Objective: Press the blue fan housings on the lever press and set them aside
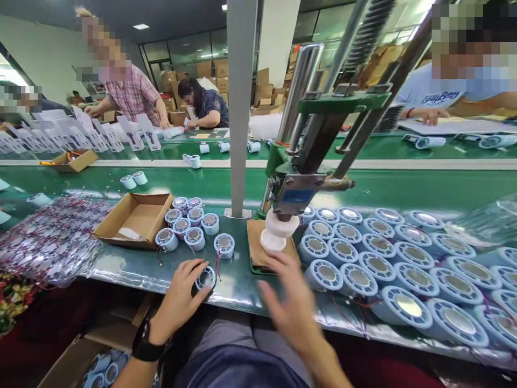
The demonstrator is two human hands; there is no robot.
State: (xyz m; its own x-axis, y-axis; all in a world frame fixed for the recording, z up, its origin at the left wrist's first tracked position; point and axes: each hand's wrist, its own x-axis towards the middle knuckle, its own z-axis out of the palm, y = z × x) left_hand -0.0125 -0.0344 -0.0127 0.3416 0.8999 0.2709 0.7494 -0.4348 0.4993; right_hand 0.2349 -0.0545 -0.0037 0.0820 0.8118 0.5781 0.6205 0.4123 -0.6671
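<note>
My lap is nearest, just below the bench edge. Left hand, 10:30, is curled round a part, thumb and fingers on opposite sides, round face up; I'd guess that grip steadies it. Can't tell if it's lifted clear. Right hand, 1:30, is spread wide and blurred, looks bare, by the foot of the press at 12; contact unclear. White blocks sit in the press over a card pad, probably there for cushioning. Blue lot at 2 stands in tight rows, likely to save space. Looser cluster at 11, next to a box; wire heap at 10.

Bench is green, glossy. Far side: plaid co-worker at 11, dark-topped co-worker nearer 12, pale-shirted co-worker at 1. Cartons stacked behind, around 12.
</note>
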